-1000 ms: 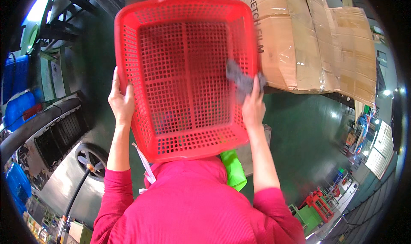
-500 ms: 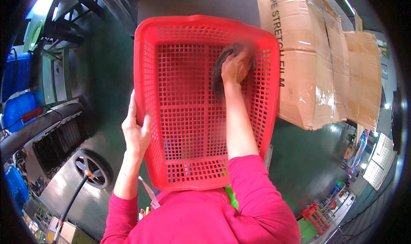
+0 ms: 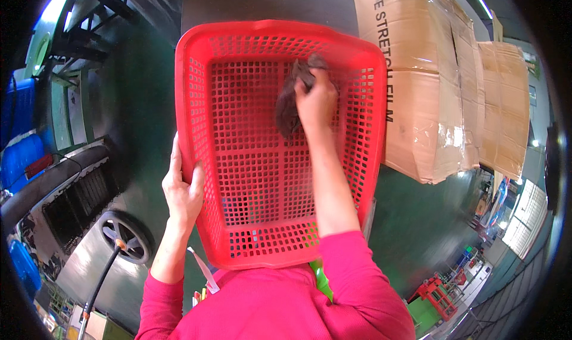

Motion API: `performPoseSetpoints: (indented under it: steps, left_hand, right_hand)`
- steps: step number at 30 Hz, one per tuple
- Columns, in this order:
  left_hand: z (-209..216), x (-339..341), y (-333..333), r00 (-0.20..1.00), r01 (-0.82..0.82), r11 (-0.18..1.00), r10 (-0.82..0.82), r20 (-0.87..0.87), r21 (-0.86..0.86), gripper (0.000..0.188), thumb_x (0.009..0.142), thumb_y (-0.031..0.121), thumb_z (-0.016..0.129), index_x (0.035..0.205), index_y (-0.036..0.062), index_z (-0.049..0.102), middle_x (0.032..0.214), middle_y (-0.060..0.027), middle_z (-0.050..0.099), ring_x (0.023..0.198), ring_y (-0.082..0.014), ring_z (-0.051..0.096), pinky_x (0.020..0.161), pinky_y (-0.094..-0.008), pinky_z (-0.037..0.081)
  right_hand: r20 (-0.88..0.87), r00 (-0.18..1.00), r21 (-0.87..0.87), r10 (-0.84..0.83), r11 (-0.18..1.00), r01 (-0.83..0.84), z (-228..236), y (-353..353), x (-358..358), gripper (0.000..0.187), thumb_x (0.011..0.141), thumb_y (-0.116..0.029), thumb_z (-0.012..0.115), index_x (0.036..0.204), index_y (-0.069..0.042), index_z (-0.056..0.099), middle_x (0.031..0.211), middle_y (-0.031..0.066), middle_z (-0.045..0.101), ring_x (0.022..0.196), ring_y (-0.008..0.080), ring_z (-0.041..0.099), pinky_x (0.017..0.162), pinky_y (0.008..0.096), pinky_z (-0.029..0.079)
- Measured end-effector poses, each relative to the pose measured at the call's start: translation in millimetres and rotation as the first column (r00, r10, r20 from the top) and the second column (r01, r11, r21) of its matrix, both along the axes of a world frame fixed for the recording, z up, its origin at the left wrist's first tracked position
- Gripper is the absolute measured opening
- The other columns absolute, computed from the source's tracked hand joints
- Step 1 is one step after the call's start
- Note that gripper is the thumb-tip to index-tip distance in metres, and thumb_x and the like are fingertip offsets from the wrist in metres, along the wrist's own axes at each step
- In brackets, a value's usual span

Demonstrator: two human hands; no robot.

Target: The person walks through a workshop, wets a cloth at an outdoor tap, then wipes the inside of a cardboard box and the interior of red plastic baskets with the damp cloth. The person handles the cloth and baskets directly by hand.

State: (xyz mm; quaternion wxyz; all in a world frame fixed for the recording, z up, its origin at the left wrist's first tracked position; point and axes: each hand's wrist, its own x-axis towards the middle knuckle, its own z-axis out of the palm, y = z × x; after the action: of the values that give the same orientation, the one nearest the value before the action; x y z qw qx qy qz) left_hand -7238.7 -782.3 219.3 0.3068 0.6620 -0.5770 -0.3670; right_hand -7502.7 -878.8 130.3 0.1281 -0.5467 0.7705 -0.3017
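A red plastic basket [image 3: 280, 152] with a slotted floor and walls fills the middle of the view, its near rim close against my body. My left hand [image 3: 183, 191] grips the basket's left side wall, thumb over the rim and fingers along the outside. Inside the basket, toward the far right corner, my right hand [image 3: 316, 101] is closed on a dark grey cloth [image 3: 289, 110]. Part of the cloth hangs below the fingers against the slotted floor. Slight blur covers the right hand.
Beyond the basket is a dark tabletop [image 3: 268, 3]. A brown cardboard box [image 3: 411, 89] with taped flaps stands at the right. On the left floor are a black wheel [image 3: 126, 237] and a dark grille panel [image 3: 80, 197]. A red frame [image 3: 432, 298] lies at lower right.
My right hand has moved the cloth left and slightly toward me, away from the basket's right wall. The basket and my left hand have shifted a little to the left.
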Motion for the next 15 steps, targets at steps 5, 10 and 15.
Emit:
performPoseSetpoints:
  steps: [5, 10, 15]
  left_hand:
    - [2.0, 3.2, -0.5, 0.999, 0.03, 1.0, -0.03, 0.029, -0.004, 0.062, 0.082, 0.001, 0.055, 0.14, 0.0056, 0.034, 0.113, -0.0191, 0.062, 0.101, -0.0217, 0.063, 0.086, -0.0308, 0.048]
    - [1.3, 3.3, 0.4, 1.0, 0.016, 0.999, -0.016, 0.015, 0.043, 0.062, 0.082, 0.0, 0.055, 0.14, 0.0053, 0.034, 0.114, -0.0191, 0.062, 0.101, -0.0217, 0.063, 0.085, -0.0305, 0.048]
    - [-1.1, 0.5, 0.5, 1.0, 0.003, 0.999, -0.002, 0.03, -0.039, 0.062, 0.082, 0.001, 0.055, 0.14, 0.0053, 0.035, 0.11, -0.0184, 0.063, 0.096, -0.0211, 0.065, 0.082, -0.0306, 0.049]
  right_hand:
    - [0.445, 0.895, 0.402, 0.026, 0.887, -0.226, 123.3, 59.8, -33.0, 0.021, 0.081, -0.011, 0.068, 0.099, -0.001, 0.063, 0.087, 0.0064, 0.067, 0.086, 0.013, 0.063, 0.077, 0.027, 0.048]
    - [0.289, 0.949, 0.031, -0.127, 0.992, 0.123, 98.3, 11.2, -36.3, 0.018, 0.082, -0.009, 0.065, 0.095, 0.002, 0.062, 0.09, 0.0162, 0.067, 0.086, 0.0243, 0.065, 0.078, 0.0341, 0.049]
    - [-0.223, 0.925, 0.14, -0.307, 0.929, 0.342, 12.2, -21.3, -28.0, 0.057, 0.084, -0.028, 0.063, 0.129, -0.002, 0.038, 0.117, 0.0255, 0.052, 0.103, 0.0426, 0.055, 0.085, 0.0491, 0.046]
